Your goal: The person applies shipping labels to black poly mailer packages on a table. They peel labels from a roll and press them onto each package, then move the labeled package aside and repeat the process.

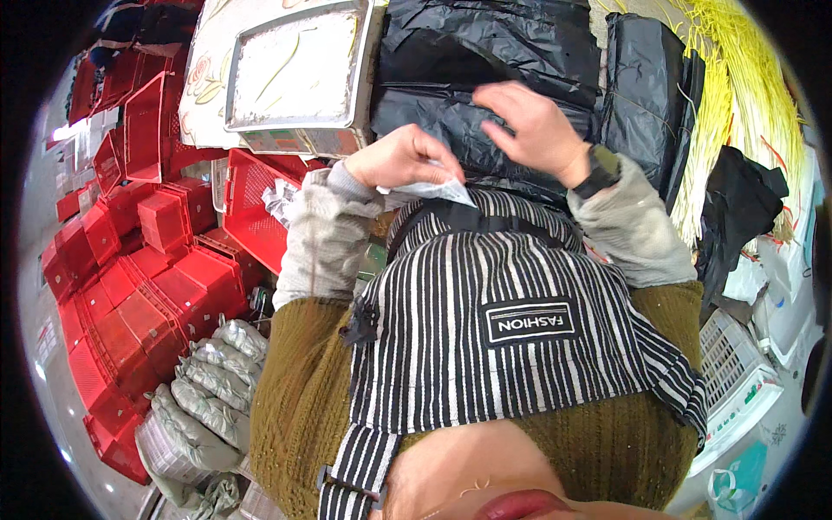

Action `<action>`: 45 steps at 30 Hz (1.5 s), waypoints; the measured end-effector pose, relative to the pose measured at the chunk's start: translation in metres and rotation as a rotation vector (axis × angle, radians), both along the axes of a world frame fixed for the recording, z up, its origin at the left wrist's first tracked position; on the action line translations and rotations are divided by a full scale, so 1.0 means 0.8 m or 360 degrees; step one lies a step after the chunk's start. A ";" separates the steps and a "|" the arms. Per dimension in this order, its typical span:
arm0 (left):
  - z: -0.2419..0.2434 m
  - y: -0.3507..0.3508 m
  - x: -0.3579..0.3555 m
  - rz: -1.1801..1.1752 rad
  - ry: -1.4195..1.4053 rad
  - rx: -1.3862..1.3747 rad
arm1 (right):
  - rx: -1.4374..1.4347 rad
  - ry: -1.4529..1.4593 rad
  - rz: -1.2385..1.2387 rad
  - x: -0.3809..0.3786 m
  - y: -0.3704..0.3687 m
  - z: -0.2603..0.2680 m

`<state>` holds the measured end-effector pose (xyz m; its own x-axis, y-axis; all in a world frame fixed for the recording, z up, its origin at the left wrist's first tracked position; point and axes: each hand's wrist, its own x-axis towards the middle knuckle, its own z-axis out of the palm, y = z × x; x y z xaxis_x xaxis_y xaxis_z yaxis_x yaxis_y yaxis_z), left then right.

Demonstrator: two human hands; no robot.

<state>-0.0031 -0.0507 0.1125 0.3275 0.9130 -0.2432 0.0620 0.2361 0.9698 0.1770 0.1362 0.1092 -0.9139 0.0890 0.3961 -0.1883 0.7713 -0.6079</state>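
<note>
My left hand point(411, 159) pinches a white crumpled sheet point(448, 192), thin paper or plastic, just above the waist of a striped apron point(448, 279). To its right, my right hand point(536, 130), with a dark band at the wrist, is raised over black plastic sheeting point(487, 39). Its fingers are apart and slightly blurred, and nothing shows in them. Left of the sheeting stands a shallow metal-rimmed tray point(296, 71) with a few thin green leaf blades on its white surface.
Red plastic crates point(162, 221) are stacked at the left, above several stuffed pale sacks point(208, 390). At the right lie a folded black plastic bundle point(640, 97), long yellow-and-white stalks point(721, 91) resembling blanched chives, a crumpled black bag point(741, 201) and a white basket point(728, 354).
</note>
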 end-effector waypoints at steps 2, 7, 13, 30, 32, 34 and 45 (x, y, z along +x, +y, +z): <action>0.013 -0.003 -0.003 0.0024 0.0056 -0.0077 | 0.0566 0.0065 -0.0555 0.003 0.001 -0.023; -0.022 0.002 0.005 0.0585 0.0087 -0.0175 | 0.0021 -0.0807 -0.0738 -0.018 0.060 -0.055; -0.106 0.048 -0.003 0.1305 0.0317 -0.0737 | 0.0752 0.0570 -0.1040 -0.019 0.070 -0.021; -0.102 0.001 0.031 0.1421 -0.0137 -0.0247 | -0.1330 -0.0897 -0.0160 -0.008 -0.032 -0.116; -0.103 0.013 0.035 0.1529 -0.0107 -0.0299 | -0.1230 -0.0725 -0.0361 -0.010 -0.034 -0.118; -0.112 0.023 0.033 0.1590 0.0018 -0.0282 | -0.0971 -0.0546 -0.0551 -0.006 -0.028 -0.124; -0.171 0.020 -0.009 0.1252 0.0952 -0.0692 | -0.0505 -0.0569 -0.0244 0.028 -0.009 -0.122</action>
<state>-0.0106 -0.0345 -0.0239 -0.5927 0.6121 -0.5234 0.1785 0.7336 0.6558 0.1994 0.1289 0.0117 -0.9545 0.2980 -0.0076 0.1754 0.5407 -0.8227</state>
